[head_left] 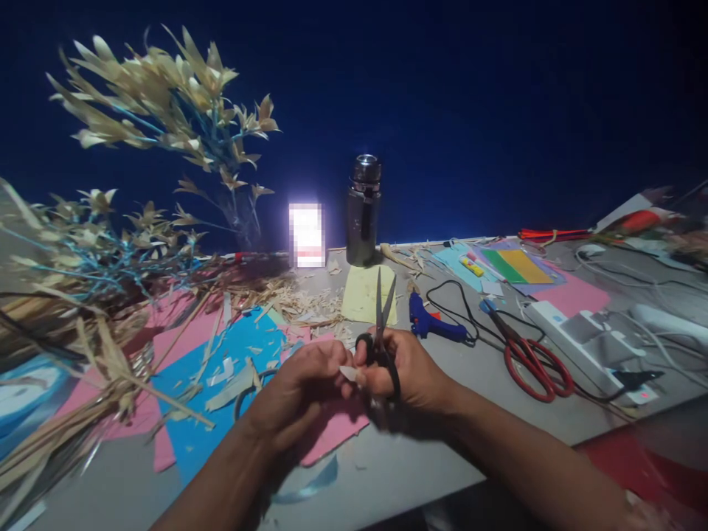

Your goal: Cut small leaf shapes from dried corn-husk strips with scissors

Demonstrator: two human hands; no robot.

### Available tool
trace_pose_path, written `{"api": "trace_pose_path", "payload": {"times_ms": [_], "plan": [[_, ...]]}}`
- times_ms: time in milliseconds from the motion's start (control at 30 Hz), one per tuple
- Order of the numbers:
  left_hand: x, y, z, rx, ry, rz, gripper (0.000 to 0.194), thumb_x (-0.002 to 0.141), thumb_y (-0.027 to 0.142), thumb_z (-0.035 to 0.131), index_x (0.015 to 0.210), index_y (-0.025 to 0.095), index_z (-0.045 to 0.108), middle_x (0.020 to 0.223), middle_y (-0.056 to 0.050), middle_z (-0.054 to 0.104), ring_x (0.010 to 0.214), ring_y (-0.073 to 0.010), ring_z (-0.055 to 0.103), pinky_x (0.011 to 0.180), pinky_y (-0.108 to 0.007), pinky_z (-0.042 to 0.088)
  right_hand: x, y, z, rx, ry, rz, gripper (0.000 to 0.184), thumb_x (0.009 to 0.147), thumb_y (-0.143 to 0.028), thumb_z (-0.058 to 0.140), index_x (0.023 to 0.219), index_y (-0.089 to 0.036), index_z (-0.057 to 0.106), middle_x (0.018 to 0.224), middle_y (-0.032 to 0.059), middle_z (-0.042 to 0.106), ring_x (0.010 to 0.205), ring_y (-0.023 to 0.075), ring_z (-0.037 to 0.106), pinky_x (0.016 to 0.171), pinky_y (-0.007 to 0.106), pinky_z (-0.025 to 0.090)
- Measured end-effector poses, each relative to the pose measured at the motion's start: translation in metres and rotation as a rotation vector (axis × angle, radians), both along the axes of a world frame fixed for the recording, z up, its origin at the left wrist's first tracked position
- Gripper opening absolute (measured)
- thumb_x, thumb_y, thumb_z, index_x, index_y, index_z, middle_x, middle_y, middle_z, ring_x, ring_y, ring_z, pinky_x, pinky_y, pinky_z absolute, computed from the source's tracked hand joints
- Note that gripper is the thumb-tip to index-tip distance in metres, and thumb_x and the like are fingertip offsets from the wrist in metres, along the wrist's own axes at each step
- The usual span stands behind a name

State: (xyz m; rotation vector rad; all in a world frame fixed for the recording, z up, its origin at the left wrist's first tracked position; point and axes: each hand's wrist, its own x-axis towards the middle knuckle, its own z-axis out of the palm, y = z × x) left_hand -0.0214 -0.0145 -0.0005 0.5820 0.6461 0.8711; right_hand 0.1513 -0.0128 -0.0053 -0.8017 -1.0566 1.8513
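At the middle of the table my hands meet over a pink sheet (337, 435). My right hand (409, 369) is closed around the black handles of a pair of scissors (381, 313), whose blades point up and away, slightly parted. A small pale piece of dried husk (348, 373) is pinched in the fingers of my left hand (310, 376); my right thumb and fingertips touch it too. Beneath my left forearm lies a blue sheet (215, 369) strewn with husk scraps.
Dried-husk flowers (149, 96) on blue stems stand at the left. A dark flask (363, 214) is at the back beside a bright blurred light. Rightward lie a blue glue gun (436, 317), red-handled scissors (536, 369) and a white power strip (580, 354) with cables. Husk strips (105, 369) pile up left.
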Motion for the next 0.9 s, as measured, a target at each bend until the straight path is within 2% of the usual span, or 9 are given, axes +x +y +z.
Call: {"api": "trace_pose_path", "payload": {"times_ms": [133, 300, 500, 667, 767, 900], "plan": [[0.009, -0.003, 0.000, -0.012, 0.012, 0.079, 0.019, 0.070, 0.022, 0.079, 0.084, 0.014, 0.070, 0.077, -0.006, 0.068, 0.068, -0.0168, 0.063, 0.070, -0.029, 0.052, -0.005, 0.002, -0.004, -0.031, 0.038, -0.126, 0.042, 0.058, -0.025, 0.093, 0.082, -0.016, 0.060, 0.069, -0.0029, 0.064, 0.058, 0.0111, 0.062, 0.059, 0.023, 0.051], [0.029, -0.013, -0.008, -0.011, 0.042, 0.266, 0.018, 0.075, 0.015, 0.078, 0.075, 0.018, 0.061, 0.073, -0.001, 0.067, 0.070, -0.0147, 0.063, 0.074, -0.029, 0.051, -0.007, 0.008, -0.012, 0.020, -0.034, -0.272, 0.037, 0.060, -0.019, 0.090, 0.084, -0.016, 0.062, 0.067, -0.0046, 0.062, 0.056, 0.0089, 0.058, 0.055, 0.019, 0.048], [0.029, -0.011, -0.017, -0.061, 0.022, 0.304, 0.021, 0.075, 0.014, 0.079, 0.081, 0.020, 0.060, 0.075, 0.000, 0.067, 0.068, -0.0144, 0.061, 0.069, -0.027, 0.050, -0.010, 0.006, -0.017, 0.014, -0.003, -0.280, 0.038, 0.063, -0.023, 0.090, 0.085, -0.017, 0.060, 0.065, -0.0051, 0.062, 0.052, 0.0099, 0.059, 0.053, 0.021, 0.050], [0.027, -0.009, -0.022, -0.077, 0.011, 0.307, 0.018, 0.077, 0.018, 0.079, 0.081, 0.019, 0.061, 0.070, 0.000, 0.064, 0.062, -0.0131, 0.058, 0.061, -0.025, 0.047, -0.013, 0.006, -0.025, -0.015, 0.049, -0.230, 0.042, 0.064, -0.025, 0.091, 0.089, -0.018, 0.058, 0.064, -0.0045, 0.064, 0.051, 0.0116, 0.062, 0.054, 0.024, 0.053], [0.025, -0.008, -0.020, -0.056, 0.039, 0.309, 0.017, 0.078, 0.020, 0.078, 0.079, 0.018, 0.061, 0.068, -0.001, 0.063, 0.062, -0.0132, 0.058, 0.061, -0.025, 0.047, -0.012, 0.008, -0.025, -0.033, 0.051, -0.207, 0.042, 0.064, -0.027, 0.092, 0.088, -0.017, 0.058, 0.066, -0.0031, 0.065, 0.053, 0.0131, 0.064, 0.054, 0.024, 0.053], [0.023, -0.008, -0.013, -0.025, 0.179, 0.357, 0.020, 0.076, 0.024, 0.080, 0.077, 0.018, 0.061, 0.065, -0.001, 0.065, 0.060, -0.0140, 0.059, 0.058, -0.024, 0.047, -0.008, 0.012, -0.017, -0.044, 0.036, -0.247, 0.040, 0.066, -0.033, 0.090, 0.087, -0.016, 0.060, 0.068, -0.0023, 0.065, 0.055, 0.0130, 0.065, 0.054, 0.023, 0.053]]}}
